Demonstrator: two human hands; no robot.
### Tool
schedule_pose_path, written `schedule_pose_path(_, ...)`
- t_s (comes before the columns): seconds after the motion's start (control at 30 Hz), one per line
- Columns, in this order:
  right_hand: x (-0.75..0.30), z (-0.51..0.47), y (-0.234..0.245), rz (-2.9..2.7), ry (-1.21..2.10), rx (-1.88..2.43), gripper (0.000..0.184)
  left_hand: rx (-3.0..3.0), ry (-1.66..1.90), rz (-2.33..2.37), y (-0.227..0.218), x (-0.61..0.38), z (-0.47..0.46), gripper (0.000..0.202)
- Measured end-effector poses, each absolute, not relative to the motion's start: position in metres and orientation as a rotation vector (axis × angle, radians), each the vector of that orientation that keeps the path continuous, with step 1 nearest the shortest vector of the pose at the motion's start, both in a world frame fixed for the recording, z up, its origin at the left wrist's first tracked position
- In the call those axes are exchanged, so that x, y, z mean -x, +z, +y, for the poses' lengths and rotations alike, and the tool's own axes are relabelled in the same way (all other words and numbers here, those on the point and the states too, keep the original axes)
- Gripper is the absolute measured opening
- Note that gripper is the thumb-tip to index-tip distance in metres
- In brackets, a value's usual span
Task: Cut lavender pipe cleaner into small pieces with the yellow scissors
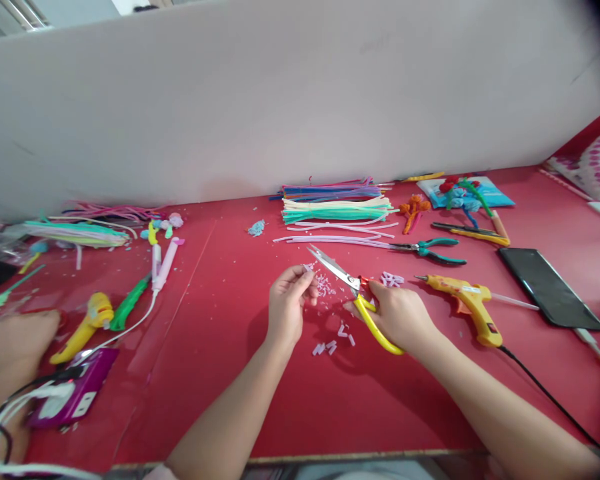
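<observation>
My right hand (pixel 400 310) grips a pair of scissors (pixel 333 268) with yellow handles, the blades pointing up and to the left. Between the fingertips of my left hand (pixel 291 300) is a small lilac piece of pipe cleaner (pixel 307 267), close to the blades but apart from them. Fine lilac clippings (pixel 324 287) lie under the scissors. Short cut lilac pieces (pixel 325 348) are scattered nearer to me, and a small pile of lilac pieces (pixel 392 279) sits beyond my right hand.
Bundles of pipe cleaners (pixel 335 210) lie by the white partition (pixel 290 100). Pliers (pixel 430 251), a yellow glue gun (pixel 465 303) and a phone (pixel 550 287) are at right. At left are another person's arm (pixel 15 347), a second glue gun (pixel 87 323) and a purple power strip (pixel 75 390).
</observation>
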State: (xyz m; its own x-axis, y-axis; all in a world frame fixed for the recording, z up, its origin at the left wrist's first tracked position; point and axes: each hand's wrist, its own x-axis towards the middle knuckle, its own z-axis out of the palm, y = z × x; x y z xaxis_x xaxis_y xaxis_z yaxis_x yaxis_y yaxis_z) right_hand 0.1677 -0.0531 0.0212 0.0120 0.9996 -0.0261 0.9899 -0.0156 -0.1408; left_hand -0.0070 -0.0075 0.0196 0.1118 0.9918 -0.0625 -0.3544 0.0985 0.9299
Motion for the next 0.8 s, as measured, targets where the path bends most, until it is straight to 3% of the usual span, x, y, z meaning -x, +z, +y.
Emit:
schedule_pose_path(0.13,-0.172,-0.05,0.02,-2.01,0.352,2.14,0.039,-0.957,1.161,0.875,0.019,0.005,-0.008,0.011)
schedule_pose_path(0.4,-0.163,-0.051,0.027,-1.539,1.067,1.614,0.021,-1.045,0.783,0.804,0.018,-0.007,-0.019,0.016)
schedule_pose_path(0.8,-0.161,-0.054,0.032,-1.467,1.059,1.562,0.009,-1.174,0.638,0.812,0.02,-0.011,-0.026,0.02)
